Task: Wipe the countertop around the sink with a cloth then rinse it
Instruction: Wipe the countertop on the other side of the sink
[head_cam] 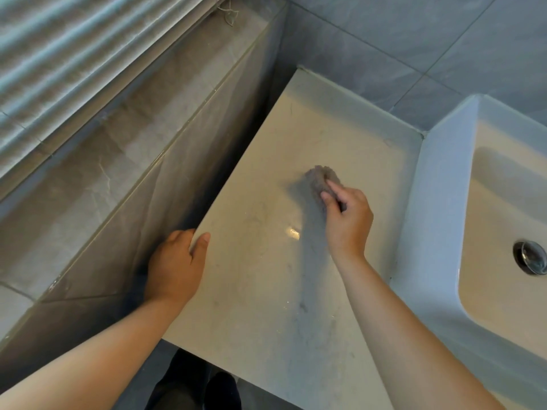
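While curled, hand (347, 221) seemingly grips cloth (319, 179).

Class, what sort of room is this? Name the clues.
Probably a bathroom: a white sink with a metal drain plug sits on a pale countertop, and grey wall tiles run behind it.

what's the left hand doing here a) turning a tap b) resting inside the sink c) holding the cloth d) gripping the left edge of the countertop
D: the left hand grips the left edge of the countertop, thumb on top, while the right hand holds the grey cloth against the surface.
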### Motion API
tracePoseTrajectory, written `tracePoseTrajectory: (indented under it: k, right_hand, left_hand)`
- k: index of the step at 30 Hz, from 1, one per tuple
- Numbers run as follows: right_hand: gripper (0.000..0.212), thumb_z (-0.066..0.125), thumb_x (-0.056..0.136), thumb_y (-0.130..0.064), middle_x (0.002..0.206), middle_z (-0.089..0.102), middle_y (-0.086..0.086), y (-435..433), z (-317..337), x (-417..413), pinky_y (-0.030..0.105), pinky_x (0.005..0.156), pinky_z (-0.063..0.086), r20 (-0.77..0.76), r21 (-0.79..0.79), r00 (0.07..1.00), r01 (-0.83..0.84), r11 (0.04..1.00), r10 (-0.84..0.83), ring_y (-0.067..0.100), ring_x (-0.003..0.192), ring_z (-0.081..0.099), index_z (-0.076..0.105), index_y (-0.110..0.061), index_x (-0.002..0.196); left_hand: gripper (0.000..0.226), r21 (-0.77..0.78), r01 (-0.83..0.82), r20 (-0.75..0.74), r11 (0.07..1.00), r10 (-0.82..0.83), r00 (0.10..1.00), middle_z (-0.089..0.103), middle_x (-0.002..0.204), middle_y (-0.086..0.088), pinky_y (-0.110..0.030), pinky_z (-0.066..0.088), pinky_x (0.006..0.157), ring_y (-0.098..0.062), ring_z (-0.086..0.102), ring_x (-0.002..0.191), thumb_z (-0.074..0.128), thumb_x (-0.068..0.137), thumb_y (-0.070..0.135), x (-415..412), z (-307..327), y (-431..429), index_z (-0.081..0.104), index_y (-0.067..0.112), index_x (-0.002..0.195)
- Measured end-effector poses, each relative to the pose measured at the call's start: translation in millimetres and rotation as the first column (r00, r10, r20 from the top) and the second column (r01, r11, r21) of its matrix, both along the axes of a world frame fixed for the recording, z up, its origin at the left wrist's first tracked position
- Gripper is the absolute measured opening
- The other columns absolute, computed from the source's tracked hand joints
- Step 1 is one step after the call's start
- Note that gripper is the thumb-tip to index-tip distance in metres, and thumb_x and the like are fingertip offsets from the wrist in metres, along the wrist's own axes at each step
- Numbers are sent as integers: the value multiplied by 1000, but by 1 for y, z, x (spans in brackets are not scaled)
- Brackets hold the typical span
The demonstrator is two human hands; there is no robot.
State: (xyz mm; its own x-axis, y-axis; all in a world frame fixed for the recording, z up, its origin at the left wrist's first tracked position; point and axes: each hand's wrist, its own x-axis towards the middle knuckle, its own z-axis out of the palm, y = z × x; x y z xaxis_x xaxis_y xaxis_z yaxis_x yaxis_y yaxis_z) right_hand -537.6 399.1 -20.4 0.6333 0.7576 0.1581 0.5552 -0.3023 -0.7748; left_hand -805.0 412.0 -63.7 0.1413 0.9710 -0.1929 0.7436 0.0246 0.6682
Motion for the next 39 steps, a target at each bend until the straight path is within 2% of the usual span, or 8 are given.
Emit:
tracePoseTrajectory:
  k: [4,8,12,19,23,28,35,39]
  right_hand:
    - [27,63,87,-10,98,61,6,26,-21,9,0,74,32,18,-57,999,27,998,-26,18,92,58,69,-14,113]
    - [27,62,89,-12,95,57,0,22,-33,-15,18,80,39,68,-33,998,22,999,-19,20,92,56,68,-17,114]
    - [29,63,87,-9,90,52,-8,-4,-36,-55,7,77,34,107,8,989,-108,994,106,14,87,50,69,-18,113]
    - [29,64,83,-18,90,59,-6,-55,-26,-103,18,78,44,-95,-16,941,-327,945,324,9,88,54,70,-26,110]
    - [29,67,82,-15,87,60,-2,-28,-5,-69,10,76,41,-69,47,967,-244,969,246,9,82,57,70,-21,110]
    - [26,66,85,-10,90,58,-2,42,-7,-37,0,74,33,12,-13,992,-122,992,122,16,86,57,70,-15,110]
    - [28,58,91,-12,93,53,-6,74,-32,-71,1,73,30,112,-32,984,-139,990,141,12,88,47,68,-16,116]
    - [27,58,90,-11,93,55,-3,79,-35,-72,1,73,31,152,-27,976,-153,988,155,13,88,47,68,-15,116]
  left_hand:
    - [42,5,-3,-24,1000,3,1000,62,102,-8,-41,50,74,-25,58,84,37,97,40,0,-1,0,64,9,104]
    - [42,3,-6,-24,1000,6,1000,61,100,-4,-40,50,73,-21,57,83,35,96,42,1,0,0,64,12,102]
    - [43,-10,-12,-28,1000,11,1000,60,99,-3,-42,50,75,-21,56,84,35,96,44,1,1,0,63,12,102]
    - [43,-13,-18,-9,1000,18,1000,61,97,-3,-42,52,74,-20,58,83,36,95,45,0,2,0,64,13,100]
    - [42,-19,-29,-26,999,28,999,60,95,-2,-42,51,74,-20,57,81,35,96,45,1,1,0,63,13,97]
    - [45,-18,-24,-31,1000,23,999,61,96,-3,-41,50,74,-21,57,82,34,95,47,1,0,1,63,12,98]
    - [46,-35,-21,-13,999,21,1000,59,97,2,-36,47,74,-16,55,84,31,92,50,-3,-3,2,62,17,98]
    - [38,-90,-57,134,994,69,989,60,98,8,-25,46,70,-7,56,85,40,92,50,-7,-6,3,64,22,104]
